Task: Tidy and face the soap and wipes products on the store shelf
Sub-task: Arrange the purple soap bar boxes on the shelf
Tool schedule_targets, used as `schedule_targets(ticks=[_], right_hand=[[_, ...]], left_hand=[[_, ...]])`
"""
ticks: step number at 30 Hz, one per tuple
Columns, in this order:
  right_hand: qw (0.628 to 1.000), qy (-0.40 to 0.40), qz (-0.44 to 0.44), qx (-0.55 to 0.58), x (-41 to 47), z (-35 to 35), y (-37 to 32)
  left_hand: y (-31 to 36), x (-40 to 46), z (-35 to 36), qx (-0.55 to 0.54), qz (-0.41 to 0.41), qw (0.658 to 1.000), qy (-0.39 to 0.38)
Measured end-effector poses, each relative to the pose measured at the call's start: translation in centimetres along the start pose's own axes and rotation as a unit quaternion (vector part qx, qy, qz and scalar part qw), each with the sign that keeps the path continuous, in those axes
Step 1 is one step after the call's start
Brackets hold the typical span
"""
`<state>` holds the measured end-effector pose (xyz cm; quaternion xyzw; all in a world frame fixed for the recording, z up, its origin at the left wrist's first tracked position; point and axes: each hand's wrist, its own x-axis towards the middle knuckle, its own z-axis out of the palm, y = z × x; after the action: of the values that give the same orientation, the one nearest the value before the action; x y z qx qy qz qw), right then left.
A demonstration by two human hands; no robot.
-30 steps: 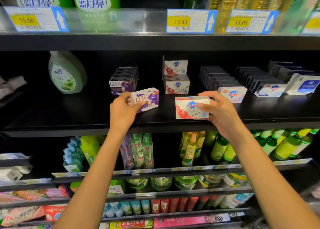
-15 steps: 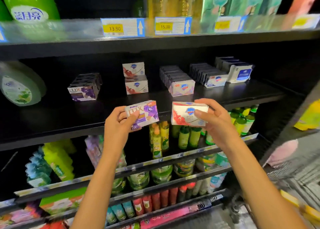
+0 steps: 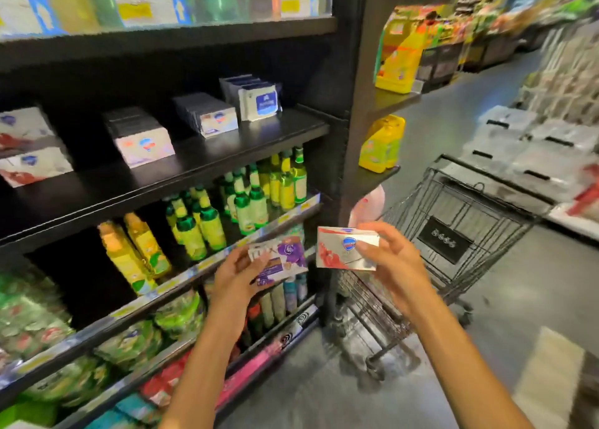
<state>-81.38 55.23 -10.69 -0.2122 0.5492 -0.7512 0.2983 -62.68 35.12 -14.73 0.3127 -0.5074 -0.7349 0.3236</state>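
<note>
Purple box: a white-and-purple cardboard soap box [image 3: 281, 260], tilted, off the shelf, in front of the lower shelves.
Red box: a white cardboard soap box with red print and blue badge [image 3: 346, 248], just beside it on the right, apart, in front of the cart.
Shelf stock: white wipes packs with blue labels [image 3: 261, 104] upright at the black shelf's [image 3: 227, 149] right end.

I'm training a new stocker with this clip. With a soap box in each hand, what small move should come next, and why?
Probably carry both boxes on toward the shopping cart. The left hand grips the purple Lux box, the right hand the red-and-white soap box, both held off the shelf beside the cart.
</note>
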Motion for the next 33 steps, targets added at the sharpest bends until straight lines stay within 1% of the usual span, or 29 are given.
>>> schedule_targets(ticks=[6,10,13,18,27,33], right_hand=[[0.997,0.075,0.021,0.014,-3.6,-9.1,0.6],[0.991,0.130,0.022,0.034,-4.0,-13.3,1.7],[0.987,0.156,0.029,0.036,-3.3,-15.7,2.5],[0.978,0.200,0.057,0.024,0.2,-19.4,3.8],[0.957,0.271,0.100,0.021,9.4,-25.0,6.1],[0.929,0.334,0.155,0.048,14.5,-28.5,8.2]], left_hand=[[-5.5,-0.9,7.7,0.018,-0.043,0.997,-0.065],[-7.9,-0.1,11.7,0.024,-0.077,0.992,-0.098],[-9.6,1.6,14.2,0.027,-0.094,0.988,-0.122],[-12.3,6.5,17.4,0.035,-0.103,0.985,-0.136],[-16.6,17.4,23.0,0.054,-0.181,0.971,-0.148],[-20.6,22.8,26.5,0.085,-0.242,0.956,-0.141]])
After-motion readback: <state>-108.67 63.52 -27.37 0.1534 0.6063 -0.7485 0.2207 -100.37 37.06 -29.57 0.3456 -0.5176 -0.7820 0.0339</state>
